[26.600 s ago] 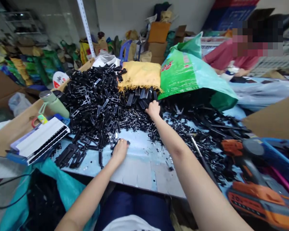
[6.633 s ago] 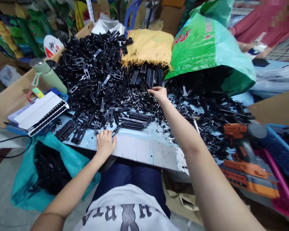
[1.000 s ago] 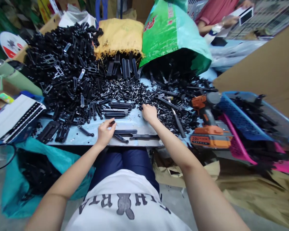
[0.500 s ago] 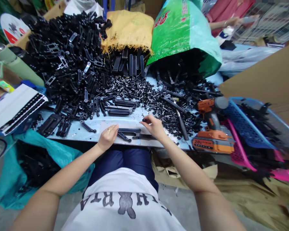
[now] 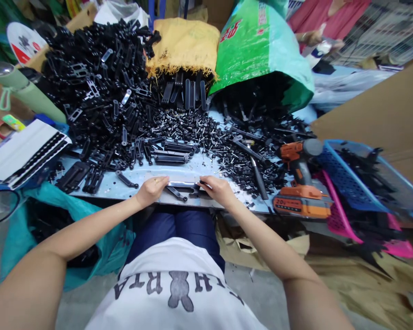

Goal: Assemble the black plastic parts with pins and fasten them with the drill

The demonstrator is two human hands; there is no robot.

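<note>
Both hands meet over the table's near edge, at either end of a long dark bar (image 5: 183, 184) with a pale sheen, lying level between them. The left hand (image 5: 153, 190), at 9 o'clock from the bar, has its fingers closed on that end. The right hand (image 5: 219, 189), at 3 o'clock, pinches a small dark piece (image 5: 202, 182) at the other end, too small to make out; whether those fingertips also grip the bar I cannot tell. Just beyond the bar at 6 o'clock lies a jointed black part (image 5: 177, 194). At 12 o'clock lie some stacked bars (image 5: 172, 153), then loose screws (image 5: 196, 126), then a yellow sack (image 5: 187, 43). A heap of black brackets (image 5: 96, 91) spreads between 10 and 11. At 1 o'clock stands a green bag (image 5: 244, 55). Toward 3 o'clock lie a hammer (image 5: 259, 178) and an orange drill (image 5: 301, 195), with a blue basket (image 5: 351, 183) farther out
</note>
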